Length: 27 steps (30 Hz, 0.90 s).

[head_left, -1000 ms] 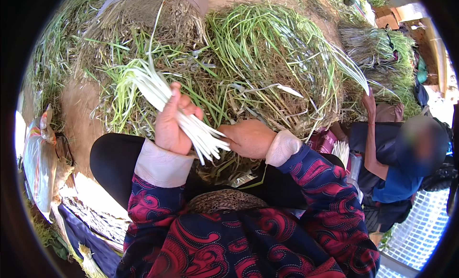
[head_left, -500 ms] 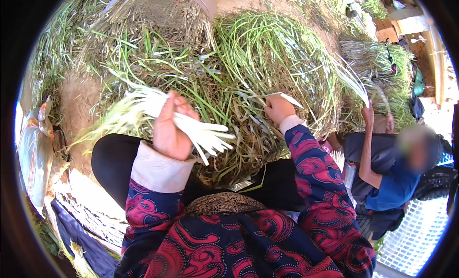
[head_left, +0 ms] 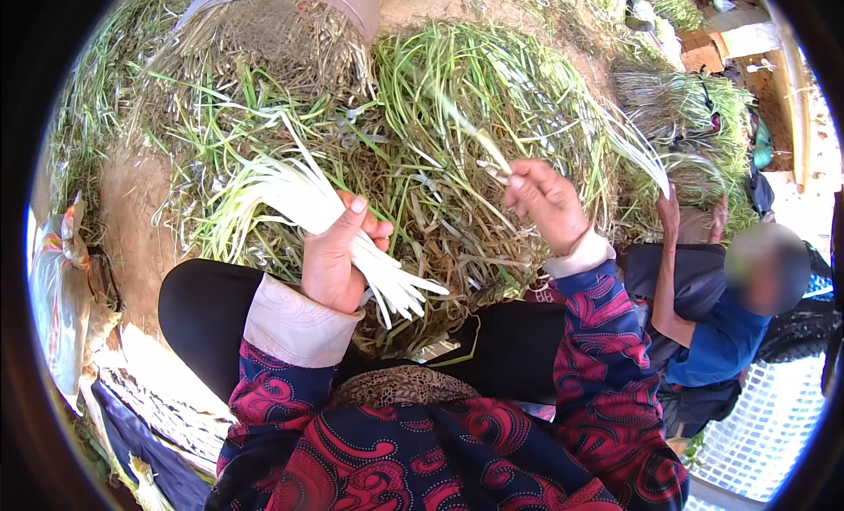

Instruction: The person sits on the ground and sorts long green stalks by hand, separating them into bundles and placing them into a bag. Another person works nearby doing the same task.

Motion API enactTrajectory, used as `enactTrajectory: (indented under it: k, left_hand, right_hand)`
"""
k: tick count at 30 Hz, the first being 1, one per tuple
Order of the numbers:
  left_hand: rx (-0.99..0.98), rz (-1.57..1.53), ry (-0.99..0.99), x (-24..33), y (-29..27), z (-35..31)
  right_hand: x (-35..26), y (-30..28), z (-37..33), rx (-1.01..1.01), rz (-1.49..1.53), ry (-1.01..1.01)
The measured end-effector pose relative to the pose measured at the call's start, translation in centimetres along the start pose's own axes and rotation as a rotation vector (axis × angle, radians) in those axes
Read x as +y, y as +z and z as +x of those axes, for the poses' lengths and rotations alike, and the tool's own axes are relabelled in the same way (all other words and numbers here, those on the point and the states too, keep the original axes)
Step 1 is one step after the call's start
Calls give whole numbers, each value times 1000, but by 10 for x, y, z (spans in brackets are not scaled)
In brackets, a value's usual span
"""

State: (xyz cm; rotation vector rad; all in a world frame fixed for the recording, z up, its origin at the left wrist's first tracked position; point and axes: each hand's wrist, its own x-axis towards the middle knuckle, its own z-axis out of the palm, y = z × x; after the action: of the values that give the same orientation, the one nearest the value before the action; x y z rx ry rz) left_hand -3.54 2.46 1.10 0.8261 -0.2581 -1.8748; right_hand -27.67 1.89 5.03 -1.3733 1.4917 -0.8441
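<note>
My left hand (head_left: 338, 256) is wrapped round a bunch of garlic chives (head_left: 294, 195), or stalks much like them. Their white ends stick out toward my lap on the right, and the pale green leaves fan out up and to the left. Apart from it, my right hand (head_left: 547, 202) pinches a thin pale stalk (head_left: 479, 137) between thumb and fingertips; its upper end is smeared by motion. Beneath both hands spreads a heap of loose green leaves and dry brown scraps (head_left: 440, 221).
A large green bundle (head_left: 492, 80) lies ahead, beside a dry, rooty bundle (head_left: 272, 50). At the right sits another person in a blue sleeve (head_left: 725, 348), hands on long stalks. A plastic bag (head_left: 60, 291) stands at the left, and a white grid-patterned crate (head_left: 747, 432) at the lower right.
My right hand has risen and turned from a closed fist near the heap to a pinch on a thin stalk. The left hand and its bunch have shifted slightly right.
</note>
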Motion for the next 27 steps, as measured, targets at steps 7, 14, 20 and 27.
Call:
enactTrajectory:
  k: [7, 14, 20, 27]
  left_hand:
    - [45, 43, 2, -7, -7, 8]
    - [80, 25, 90, -7, -10, 13]
    - [56, 106, 154, -19, -15, 15]
    - [87, 108, 172, -23, -10, 17]
  right_hand:
    - [-3, 29, -12, -92, -189, -269]
    - [3, 46, -9, -279, -488, -443]
    - [-3, 68, -1, -389, -38, 35]
    - [3, 82, 12, -182, 351, 61]
